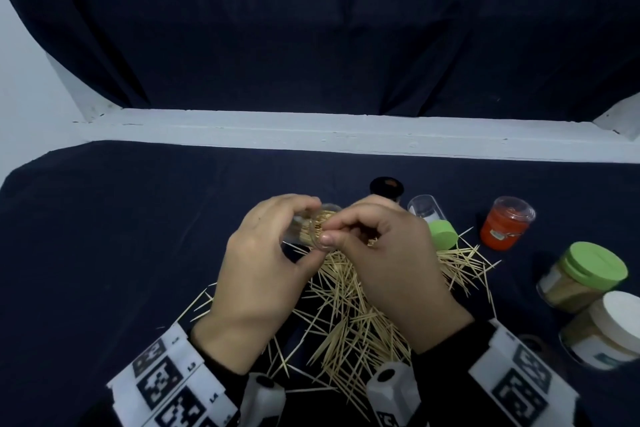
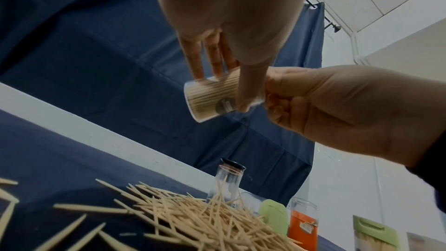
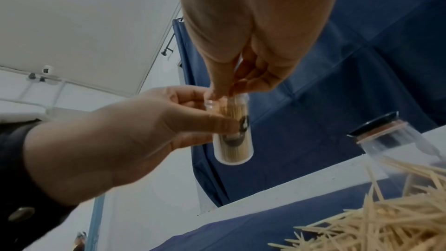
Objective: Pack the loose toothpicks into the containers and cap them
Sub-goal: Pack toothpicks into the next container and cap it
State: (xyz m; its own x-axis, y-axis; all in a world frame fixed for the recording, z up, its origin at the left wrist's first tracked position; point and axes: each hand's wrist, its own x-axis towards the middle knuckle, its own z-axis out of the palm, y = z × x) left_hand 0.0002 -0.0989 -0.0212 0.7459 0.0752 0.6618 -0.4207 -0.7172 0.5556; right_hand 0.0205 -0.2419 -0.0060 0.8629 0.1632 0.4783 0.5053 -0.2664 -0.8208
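Clear plastic shows between the fingers of the left hand point(image 1: 258, 282), which is curled round a small tube point(image 2: 212, 94) packed with toothpicks and holds it up in the air, tipped on its side. The right hand point(image 1: 391, 265) has its fingertips point(image 3: 218, 91) pinched together right at the open mouth of the tube; whether a toothpick is between them cannot be told. Under both hands, a big pile of loose toothpicks point(image 1: 349, 315) lies spread on the dark blue cloth point(image 1: 121, 236) of the table. Behind the pile stands a clear jar with a black lid point(image 1: 386, 186). Near it, a clear tube with a green cap point(image 1: 436, 224) lies on its side. An orange jar point(image 1: 505, 225) stands further right. At the right edge are a jar with a green lid point(image 1: 585, 274) and a jar with a white lid point(image 1: 609, 329), touching each other, both with toothpicks inside.
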